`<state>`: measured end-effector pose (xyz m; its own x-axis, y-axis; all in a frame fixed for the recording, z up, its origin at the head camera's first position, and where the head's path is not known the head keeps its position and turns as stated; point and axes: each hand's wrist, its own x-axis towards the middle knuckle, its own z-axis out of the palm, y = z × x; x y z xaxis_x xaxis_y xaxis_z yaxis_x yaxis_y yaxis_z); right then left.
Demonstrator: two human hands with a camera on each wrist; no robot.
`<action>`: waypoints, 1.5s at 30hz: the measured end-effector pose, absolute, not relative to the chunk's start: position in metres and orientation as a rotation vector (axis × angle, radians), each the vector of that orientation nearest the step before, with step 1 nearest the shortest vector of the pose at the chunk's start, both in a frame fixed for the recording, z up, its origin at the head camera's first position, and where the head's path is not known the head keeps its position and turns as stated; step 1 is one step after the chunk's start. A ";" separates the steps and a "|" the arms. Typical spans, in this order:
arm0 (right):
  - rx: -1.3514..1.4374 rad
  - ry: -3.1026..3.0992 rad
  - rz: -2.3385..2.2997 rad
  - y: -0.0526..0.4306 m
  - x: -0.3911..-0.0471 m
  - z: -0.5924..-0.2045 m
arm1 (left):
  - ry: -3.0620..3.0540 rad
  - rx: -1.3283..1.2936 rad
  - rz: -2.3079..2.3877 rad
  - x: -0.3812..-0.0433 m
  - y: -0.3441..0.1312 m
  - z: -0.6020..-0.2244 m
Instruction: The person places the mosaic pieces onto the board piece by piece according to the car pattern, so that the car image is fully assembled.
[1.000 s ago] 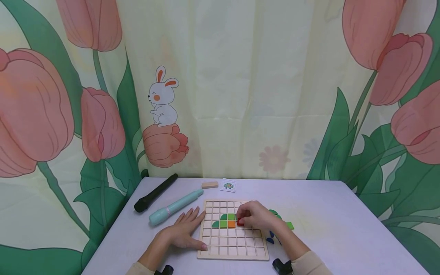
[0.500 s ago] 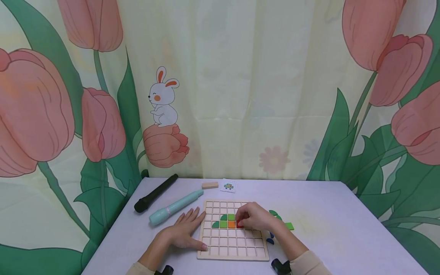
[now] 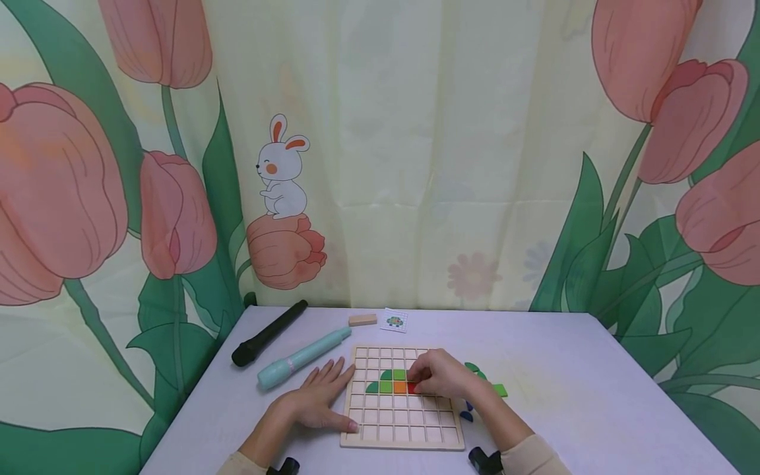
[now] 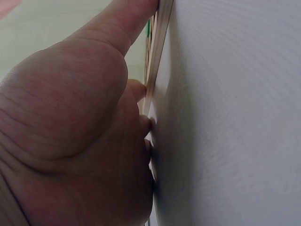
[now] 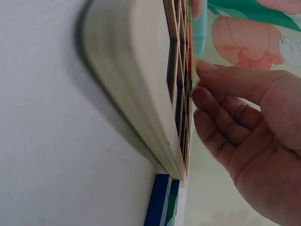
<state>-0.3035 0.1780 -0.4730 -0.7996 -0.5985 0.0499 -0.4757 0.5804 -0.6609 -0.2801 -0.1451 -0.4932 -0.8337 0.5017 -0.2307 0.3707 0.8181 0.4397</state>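
Tabletop [image 3: 190,435], pale, with a black stick [image 3: 270,333] at far left and a teal stick [image 3: 305,357] beside it. Next, the person's left hand [image 3: 315,400] lies with fingers spread apart, thumb on the left rim of a wooden grid board [image 3: 402,445]. The board looks stiff and fairly light, likely to slide; its rim seems the place to steady it. In its cells sit dark green [image 3: 373,388], light green [image 3: 386,387] and orange [image 3: 400,388] tiles, then, right of the orange, a red tile [image 3: 412,388]. The right hand [image 3: 442,375] covers part of that one, fingers bent and tips close together at it; whether they pinch it cannot be told. The tile looks thin, hard, light and perhaps smooth, best held by opposite edges. Right of the board lie loose blue [image 3: 466,416] and green [image 3: 501,390] tiles.
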 end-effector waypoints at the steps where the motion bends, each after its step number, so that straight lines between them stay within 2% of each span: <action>1: -0.900 2.645 -1.014 0.178 -0.303 -0.472 | 2.664 0.661 0.547 -0.280 -0.145 -0.493; 19: -0.730 2.802 -1.087 0.201 -0.298 -0.458 | 2.654 0.672 0.548 -0.280 -0.145 -0.495; 29: -0.506 2.920 -1.117 0.233 -0.301 -0.452 | 2.673 0.683 0.534 -0.280 -0.146 -0.494; 37: -0.332 2.944 -1.103 0.252 -0.304 -0.458 | 2.668 0.677 0.558 -0.279 -0.148 -0.494; 45: -0.270 2.963 -1.079 0.261 -0.309 -0.467 | 2.664 0.667 0.554 -0.280 -0.147 -0.494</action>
